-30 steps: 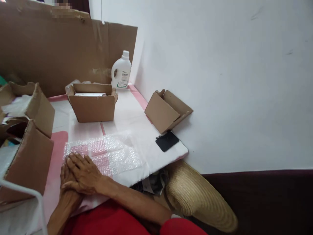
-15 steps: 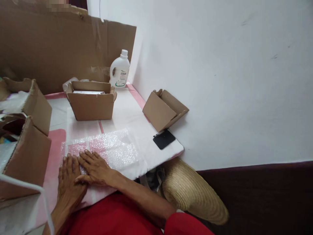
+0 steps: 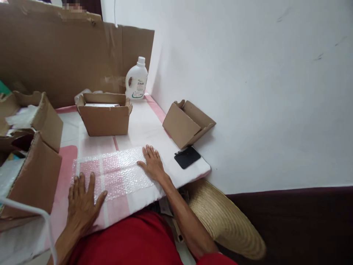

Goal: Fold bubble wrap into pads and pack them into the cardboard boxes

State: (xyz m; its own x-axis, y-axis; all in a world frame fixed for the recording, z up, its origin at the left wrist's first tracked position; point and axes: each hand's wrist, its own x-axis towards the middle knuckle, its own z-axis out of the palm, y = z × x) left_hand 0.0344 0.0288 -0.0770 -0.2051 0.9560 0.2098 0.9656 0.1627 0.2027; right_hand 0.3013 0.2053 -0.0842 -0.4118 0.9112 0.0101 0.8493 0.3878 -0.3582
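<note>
A sheet of clear bubble wrap lies flat on the pink and white table cover in front of me. My left hand rests flat on the sheet's left end, fingers spread. My right hand lies flat on its right end, fingers stretched out. Neither hand holds anything.
An open cardboard box stands behind the sheet, with a white plastic bottle at the back by the wall. A folded box leans on the wall above a black flat object. More boxes sit left. A straw hat lies below the table edge.
My hands, stacked together at the sheet's left end, have parted. The right hand slid across to the sheet's right end, and the left stayed at the left end.
</note>
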